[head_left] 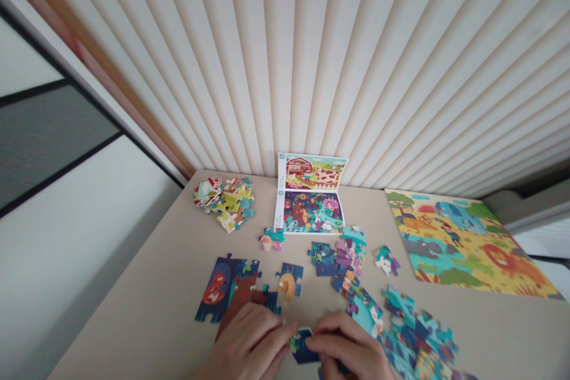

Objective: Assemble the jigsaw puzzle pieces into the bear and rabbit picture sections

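Note:
At the bottom centre, my left hand [253, 341] and my right hand [350, 344] pinch a dark blue puzzle piece [305, 347] between them, a green patch showing at its left side. Just beyond my left hand lies a joined section [231, 285] with a red creature and a brown bear, partly covered by the hand. An orange-figured dark blue piece [290, 280] rests a little farther away. Past my right hand, a turquoise piece with a white figure [366, 312] lies among others. What sits under my palms is hidden.
An open picture leaflet [312, 211] stands against the pleated blind [307, 59]. Mixed pieces form a pile [229, 202] at the back left and a blue pile [416, 332] at the right. A completed animal puzzle [463, 243] lies on the table [146, 285] at right.

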Demonstrator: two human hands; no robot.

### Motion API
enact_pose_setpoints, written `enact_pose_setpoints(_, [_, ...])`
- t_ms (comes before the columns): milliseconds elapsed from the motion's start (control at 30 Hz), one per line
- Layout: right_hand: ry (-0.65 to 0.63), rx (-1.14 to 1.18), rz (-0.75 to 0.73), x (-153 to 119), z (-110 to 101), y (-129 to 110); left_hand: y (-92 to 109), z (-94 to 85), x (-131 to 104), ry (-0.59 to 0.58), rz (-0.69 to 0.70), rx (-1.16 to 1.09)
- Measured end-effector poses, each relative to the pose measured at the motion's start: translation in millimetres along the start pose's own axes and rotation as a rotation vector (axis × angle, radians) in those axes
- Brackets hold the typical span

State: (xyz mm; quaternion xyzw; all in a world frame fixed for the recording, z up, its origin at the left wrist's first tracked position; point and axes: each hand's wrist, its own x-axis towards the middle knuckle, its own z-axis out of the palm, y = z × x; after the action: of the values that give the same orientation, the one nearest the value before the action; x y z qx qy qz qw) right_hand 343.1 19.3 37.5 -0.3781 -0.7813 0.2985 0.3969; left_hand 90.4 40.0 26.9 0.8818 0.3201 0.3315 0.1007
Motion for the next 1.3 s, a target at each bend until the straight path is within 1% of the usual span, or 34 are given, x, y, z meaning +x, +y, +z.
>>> enact_pose_setpoints(100, [0.009, 0.01, 0.005, 7, 0, -3, -3, 4.2, -2, 0.034, 0.06, 0.029])
enact_pose_setpoints(267, [0.049, 0.005, 0.023, 10, -2, -4, -7, 8.6, -8, 0.021, 0.052, 0.017])
enact_pose_setpoints(333, [0.04, -0.063, 0.014, 10, -5, -5, -8, 7.3, -10, 0.014, 0.039, 0.006])
enact_pose_setpoints(433, [-0.006, -0.231, -0.077, 10, -7, -5, -8, 7.5, -14, 0.037, 0.043, 0.008])
enact_pose_setpoints(533, [-0.045, -0.385, -0.162, 10, -3, -3, -8, 12.4, -17, 0.048, 0.042, 0.021])
enact_pose_setpoints(633, [-0.033, -0.462, -0.194, 10, 2, 0, -8, 15.7, -16, 0.058, 0.033, 0.011])
enact_pose_setpoints(700, [-0.003, -0.495, -0.196, 10, 3, 1, -9, 12.1, -12, 0.066, 0.034, 0.014])
enact_pose_setpoints(800, [0.028, -0.567, -0.179, 11, -1, 3, -10, -3.9, 0, 0.074, -0.004, 0.036])
enact_pose_setpoints(900, [0.054, -0.647, -0.181, 10, -7, 6, -11, -22.9, 10, 0.026, -0.092, 0.062])
enact_pose_setpoints(967, [0.064, -0.676, -0.185, 7, -8, 9, -11, -30.3, 13, 0.009, -0.119, 0.081])
enact_pose_setpoints(1033, [0.071, -0.689, -0.191, 4, -8, 13, -13, -32.4, 13, 0.012, -0.121, 0.091])
enact_pose_setpoints(1200, [0.085, -0.712, -0.204, 0, -11, 19, -15, -30.6, 14, -0.004, -0.113, 0.093])
enact_pose_setpoints(1300, [0.099, -0.71, -0.166, -2, -16, 21, -14, -32.2, 16, -0.024, -0.12, 0.103])
